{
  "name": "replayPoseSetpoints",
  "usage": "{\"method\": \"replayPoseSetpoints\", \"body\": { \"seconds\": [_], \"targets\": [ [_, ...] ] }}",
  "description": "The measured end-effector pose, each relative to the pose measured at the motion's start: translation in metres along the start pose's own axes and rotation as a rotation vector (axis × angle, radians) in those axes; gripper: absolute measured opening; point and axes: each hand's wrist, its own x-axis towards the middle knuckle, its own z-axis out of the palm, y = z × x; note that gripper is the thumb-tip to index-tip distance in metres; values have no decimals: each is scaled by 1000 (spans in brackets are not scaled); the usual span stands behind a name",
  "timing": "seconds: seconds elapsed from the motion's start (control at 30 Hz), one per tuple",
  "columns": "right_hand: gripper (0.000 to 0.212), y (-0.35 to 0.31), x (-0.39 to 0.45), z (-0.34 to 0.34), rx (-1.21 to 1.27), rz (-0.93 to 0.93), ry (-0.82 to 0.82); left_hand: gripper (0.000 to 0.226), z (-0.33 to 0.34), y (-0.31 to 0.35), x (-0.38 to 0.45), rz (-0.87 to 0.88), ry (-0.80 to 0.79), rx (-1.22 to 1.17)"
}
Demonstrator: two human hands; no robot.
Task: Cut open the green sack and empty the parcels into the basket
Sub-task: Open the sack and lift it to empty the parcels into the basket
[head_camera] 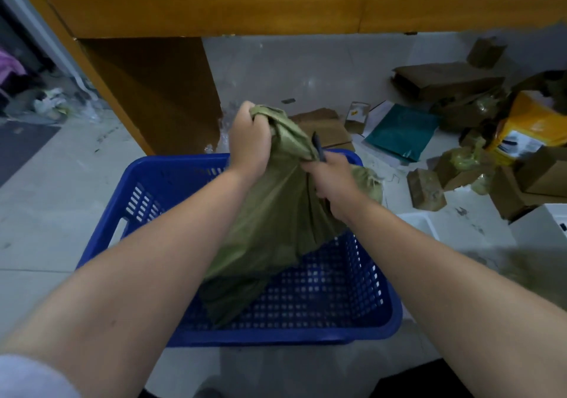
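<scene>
A green woven sack [276,213] hangs over the blue plastic basket [368,330], its lower end resting inside on the basket floor. My left hand [249,139] grips the bunched top of the sack and holds it up. My right hand [333,185] holds the sack's side just below and also grips a dark cutter [317,149], whose tip sticks up against the cloth. No parcels show inside the basket; the sack covers its middle.
Cardboard boxes [445,81], a teal mailer bag [405,130], a yellow parcel [527,124] and small wrapped packets [426,189] lie scattered on the tiled floor to the right. A wooden counter [159,96] stands behind the basket. A white box [540,225] sits right.
</scene>
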Motion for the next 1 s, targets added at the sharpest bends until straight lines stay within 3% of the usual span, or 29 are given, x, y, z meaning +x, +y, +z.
{"method": "replayPoseSetpoints", "body": {
  "seconds": [0.1, 0.17, 0.23, 0.3, 0.33, 0.4, 0.47, 0.53, 0.63, 0.67, 0.73, 0.8, 0.87, 0.9, 1.0],
  "targets": [
    [18, -7, 12, 2, -23, -23, 33, 22, -7, -2, 14, 24, -43, 26],
    [18, -9, 13, 2, -126, -32, 11, 17, -16, -7, 12, -64, -189, -85],
    [23, -15, 11, 2, -25, -36, 8, 72, -28, -27, 8, -219, -390, -109],
    [22, -22, 13, 2, 140, -8, -44, 119, -36, -52, 2, -351, -578, 27],
    [20, -28, 12, 5, 206, 18, -89, 126, -35, -59, -2, -373, -687, 97],
    [18, -37, 14, 17, 234, 43, -153, 107, -23, -68, -11, -348, -833, 151],
    [15, -40, 18, 30, 143, 51, -186, 70, -10, -73, -13, -279, -765, 126],
    [14, -37, 22, 31, 99, 42, -172, 48, -8, -74, -11, -256, -644, 100],
    [18, -26, 28, 16, 41, 51, -165, 35, -19, -71, -5, -455, -470, -61],
    [36, -21, 30, 11, -25, 65, -168, 34, -24, -69, -3, -528, -421, -136],
    [93, -10, 33, 6, -255, 40, -155, 36, -31, -65, 2, -591, -363, -241],
    [119, -3, 34, 8, -538, -69, -191, 43, -39, -61, 6, -658, -298, -284],
    [113, 4, 32, 14, -780, -166, -147, 54, -44, -59, 8, -738, -277, -294],
    [98, 7, 33, 16, -817, -207, -90, 53, -45, -56, 7, -747, -291, -289],
    [14, 7, 37, 22, -763, -258, 27, 55, -48, -50, 8, -679, -298, -272]
  ]
}}
